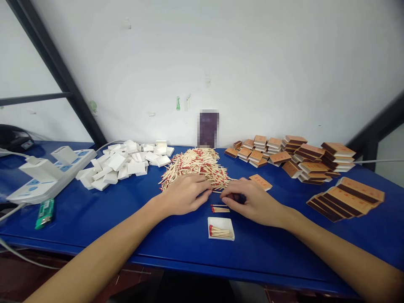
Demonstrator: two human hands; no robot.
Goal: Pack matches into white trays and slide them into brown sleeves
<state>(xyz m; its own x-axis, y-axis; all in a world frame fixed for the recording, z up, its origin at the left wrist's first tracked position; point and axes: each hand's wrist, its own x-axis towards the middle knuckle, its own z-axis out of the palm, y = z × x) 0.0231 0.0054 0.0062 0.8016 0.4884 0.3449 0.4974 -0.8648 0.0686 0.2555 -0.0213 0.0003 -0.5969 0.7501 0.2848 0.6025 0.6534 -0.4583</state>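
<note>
My left hand (185, 192) rests at the near edge of a heap of red-tipped matches (197, 165), fingers curled down onto the sticks. My right hand (249, 200) lies palm down beside it, fingertips pinched together near the left hand's fingers; what they hold is hidden. A few loose matches (220, 208) lie just below the hands. A small white tray (221, 228) with several matches in it sits in front of them on the blue table (126, 206). One orange matchbox sleeve (260, 182) lies right behind my right hand.
White inner trays (121, 163) are heaped at the back left. Orange-brown matchbox sleeves (303, 158) are stacked at the back right, with a fanned row (345, 198) nearer. A white power strip (47, 174) with plugs and a green lighter (44, 213) lie at left.
</note>
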